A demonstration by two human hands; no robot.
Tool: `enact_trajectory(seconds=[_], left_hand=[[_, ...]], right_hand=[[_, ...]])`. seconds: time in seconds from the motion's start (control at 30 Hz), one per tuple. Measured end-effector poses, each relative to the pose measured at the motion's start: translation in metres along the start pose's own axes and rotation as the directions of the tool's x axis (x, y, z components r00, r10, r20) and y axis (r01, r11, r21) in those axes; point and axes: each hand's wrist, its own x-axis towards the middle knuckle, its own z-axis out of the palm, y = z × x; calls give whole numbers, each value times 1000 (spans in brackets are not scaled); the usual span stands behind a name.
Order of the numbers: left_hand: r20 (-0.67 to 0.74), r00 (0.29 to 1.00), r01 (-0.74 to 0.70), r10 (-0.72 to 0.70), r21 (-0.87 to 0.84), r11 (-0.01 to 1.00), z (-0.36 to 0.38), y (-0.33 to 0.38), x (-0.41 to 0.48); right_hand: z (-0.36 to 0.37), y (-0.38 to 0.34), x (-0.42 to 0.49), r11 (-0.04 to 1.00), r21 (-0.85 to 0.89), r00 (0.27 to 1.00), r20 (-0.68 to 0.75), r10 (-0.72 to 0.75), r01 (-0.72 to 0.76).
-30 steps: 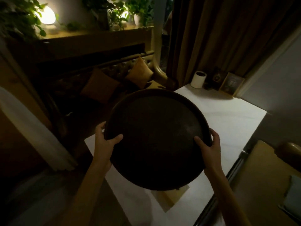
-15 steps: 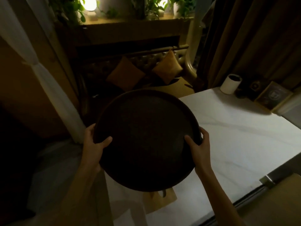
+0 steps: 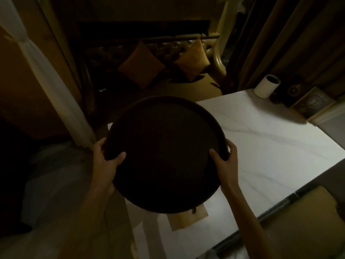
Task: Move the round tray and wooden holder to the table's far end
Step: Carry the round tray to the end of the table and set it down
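A large dark round tray (image 3: 166, 152) is held in the air over the near left corner of the white marble table (image 3: 261, 146). My left hand (image 3: 104, 161) grips its left rim, thumb on the inside. My right hand (image 3: 225, 161) grips the right rim the same way. Below the tray's near edge, a light wooden holder (image 3: 188, 217) lies on the table, mostly hidden by the tray.
At the table's far end stand a white cylinder (image 3: 267, 86) and a framed picture (image 3: 313, 101). A dark sofa with two cushions (image 3: 168, 66) sits beyond the table. A pale curtain (image 3: 46, 71) hangs at the left, and a tan seat (image 3: 308, 221) is at the right.
The view has swung left and down. The tray stays in both hands and now sits lower and closer to the table's left corner; more of the table's right side shows.
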Motion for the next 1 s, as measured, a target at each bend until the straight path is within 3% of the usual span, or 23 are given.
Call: enact_trajectory(seconds=[0.17,0.37,0.47,0.6,0.73,0.9,1.0], left_hand=[[33,999,-12,11,26,1000,22,-2,27],[23,998,-51,50,33,998,104,-7,39],[10,996,-84,84,48,995,163,-15,38],[-118,988,-103,104,16,995,238,-25,21],[-138,989,-53,55,17,998,297,-25,12],[-134,977,-156,169,101,983,370,-29,28],[-64,981,-173,184,152,973,408,-33,51]], right_hand=[[-6,10,23,1000,-12,1000,-28,1,-1],[-49,29,87,1000,1,999,-31,-10,10],[-82,41,136,1000,10,1000,6,-12,11],[-128,46,208,998,34,992,120,-49,45],[-177,34,259,998,41,983,176,-53,46],[-229,32,308,998,-4,990,126,-60,61],[-254,38,322,998,-43,999,20,-33,34]])
